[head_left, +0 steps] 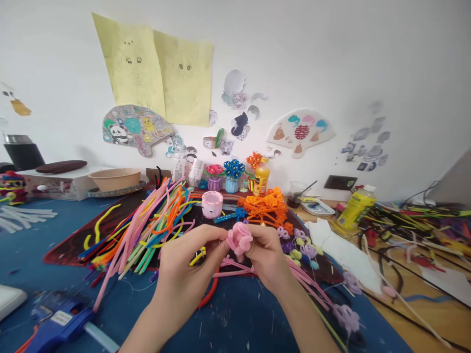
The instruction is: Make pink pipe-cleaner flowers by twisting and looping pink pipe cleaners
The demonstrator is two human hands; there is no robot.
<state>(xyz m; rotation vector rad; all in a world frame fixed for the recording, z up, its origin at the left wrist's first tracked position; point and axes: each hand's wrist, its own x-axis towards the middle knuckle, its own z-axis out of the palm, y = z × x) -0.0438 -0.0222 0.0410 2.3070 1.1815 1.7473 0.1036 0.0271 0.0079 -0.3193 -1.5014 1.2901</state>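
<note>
Far left, a flask (24,152) stands at the back, white strips (27,218) fan out on the blue desk (176,328), and down in the near corner lies a blue glue gun (61,326), a pale stick jutting from it. On we go to a bowl (116,180) by the wall, then a big, bright bundle of pipe cleaners (136,230) sprawling over the dark mat (69,245). Now the left hand (187,267), thumb and forefinger pinching the near edge of a pink flower (240,240)! Behind it sits a striped pink cup (212,204), with two flowerpots (231,185) farther back. The flower itself is up off the desk, right between the hands, its petals curled; the right hand (267,257) has it too, fingertips pressed to its other side. Just beyond, an orange heap (267,208), with a juice bottle (261,177) behind. Next, lilac flowers (309,251), a white sheet (344,260), a yellow bottle (356,208) tilted over, and a tangle of dark strands (393,220) at far right.
</note>
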